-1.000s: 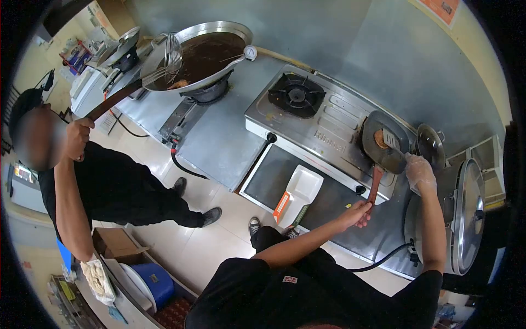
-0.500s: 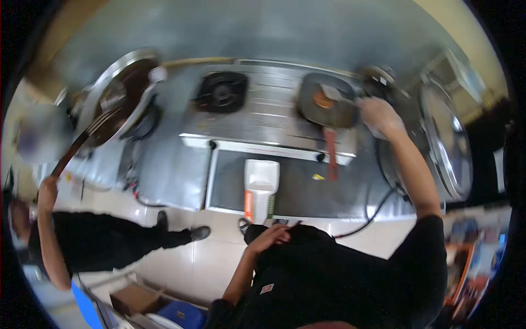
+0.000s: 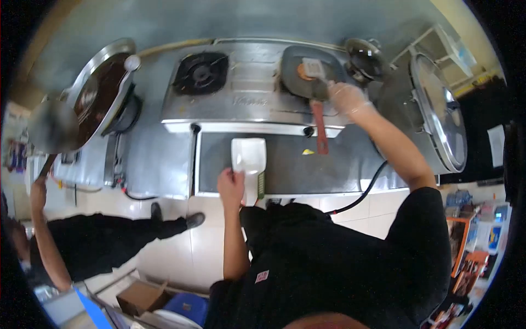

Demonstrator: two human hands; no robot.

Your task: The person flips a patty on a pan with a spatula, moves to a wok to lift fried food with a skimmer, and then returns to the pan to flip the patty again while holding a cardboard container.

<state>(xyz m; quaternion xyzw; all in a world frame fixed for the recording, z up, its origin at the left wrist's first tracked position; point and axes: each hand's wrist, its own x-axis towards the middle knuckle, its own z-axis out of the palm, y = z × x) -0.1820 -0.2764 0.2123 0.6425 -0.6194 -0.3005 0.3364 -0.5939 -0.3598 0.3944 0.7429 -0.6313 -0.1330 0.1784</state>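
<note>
My right hand (image 3: pixel 349 101), in a clear plastic glove, is closed on the handle of a spatula (image 3: pixel 314 67). Its slotted blade rests in a square grey pan (image 3: pixel 296 86), partly over a round orange-brown patty (image 3: pixel 302 71). The pan's reddish handle (image 3: pixel 319 127) points toward me. My left hand (image 3: pixel 231 187) grips the left side of an open white takeout box (image 3: pixel 249 152), which lies at the counter's front edge. Its fingers are partly hidden behind the box.
Left of the pan is a bare burner (image 3: pixel 201 73). A small pot (image 3: pixel 364 60) and a large lidded pot (image 3: pixel 438 112) stand right. At left, another person's hand (image 3: pixel 37 196) holds a long-handled ladle by a large wok (image 3: pixel 107 57). A black hose (image 3: pixel 364 194) crosses the counter edge.
My left hand has come up from in front of my body onto the takeout box. The spatula blade now covers more of the patty. The camera view has shifted.
</note>
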